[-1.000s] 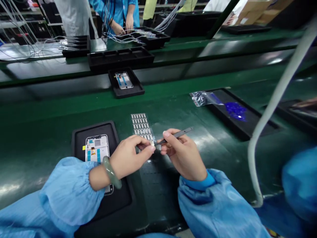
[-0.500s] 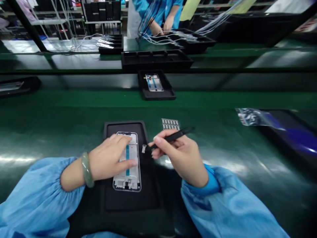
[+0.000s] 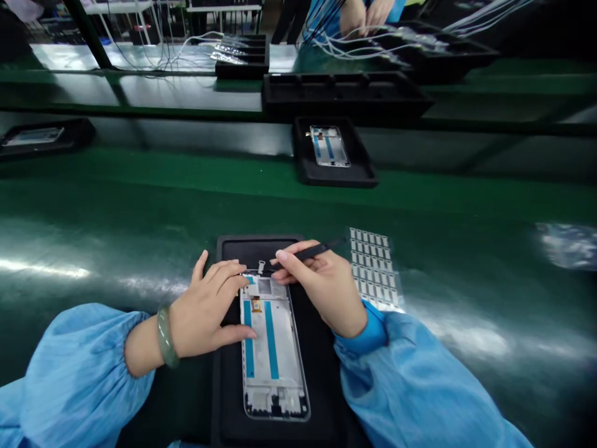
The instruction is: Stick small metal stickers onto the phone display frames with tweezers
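A silver phone frame (image 3: 286,348) with blue strips lies in a black tray (image 3: 321,386) in front of me. My left hand (image 3: 208,311) rests against its left edge, fingers stretched out and thumb over the frame. My right hand (image 3: 321,283) is closed around slim black tweezers (image 3: 311,251), above the frame's top right corner. At the tweezers' tip is a small pale adhesive piece (image 3: 262,267), over the frame's top edge. I cannot tell whether it touches the frame. A sheet of similar small pieces (image 3: 375,267) lies right of the tray.
Ahead, another black tray (image 3: 364,168) holds a similar phone frame. Behind it stands a compartmented black tray (image 3: 345,93), with white cables beyond. A co-worker's hands (image 3: 366,15) show at the back. A further tray (image 3: 74,134) is at the far left, a plastic bag (image 3: 569,246) at the right.
The view has moved closer and shifted left. My right hand has brought the tweezers and the small piece from the frame's right side to its top edge. My left hand stays at the frame.
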Available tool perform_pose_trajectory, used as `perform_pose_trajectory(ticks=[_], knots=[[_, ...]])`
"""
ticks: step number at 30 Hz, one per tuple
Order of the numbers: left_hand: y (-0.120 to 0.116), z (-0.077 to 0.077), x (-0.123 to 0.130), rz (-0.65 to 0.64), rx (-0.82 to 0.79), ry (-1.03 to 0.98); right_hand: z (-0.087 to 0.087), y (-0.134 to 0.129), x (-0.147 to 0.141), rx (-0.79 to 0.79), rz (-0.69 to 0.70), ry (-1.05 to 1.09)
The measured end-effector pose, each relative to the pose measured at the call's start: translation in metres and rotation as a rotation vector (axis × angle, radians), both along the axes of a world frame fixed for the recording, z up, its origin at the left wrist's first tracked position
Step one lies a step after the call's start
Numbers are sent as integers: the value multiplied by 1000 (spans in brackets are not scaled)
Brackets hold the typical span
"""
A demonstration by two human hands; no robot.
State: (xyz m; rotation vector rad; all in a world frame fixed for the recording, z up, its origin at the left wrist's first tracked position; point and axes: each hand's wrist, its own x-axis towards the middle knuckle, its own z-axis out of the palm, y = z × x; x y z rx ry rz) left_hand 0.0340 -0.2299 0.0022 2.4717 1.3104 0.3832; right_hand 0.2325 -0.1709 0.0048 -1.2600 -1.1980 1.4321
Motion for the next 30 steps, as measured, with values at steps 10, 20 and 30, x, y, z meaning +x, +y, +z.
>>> perform_pose_trajectory(ticks=[10,20,30], knots=[[-1,3,2,38,-66,-36,-2,-7,3,129,102,-234],[-2,2,2,32,-57,-40,-3,-7,4,183,141,-329],[-2,1,3,37,-40,-81,-2,-7,3,232,155,-355]])
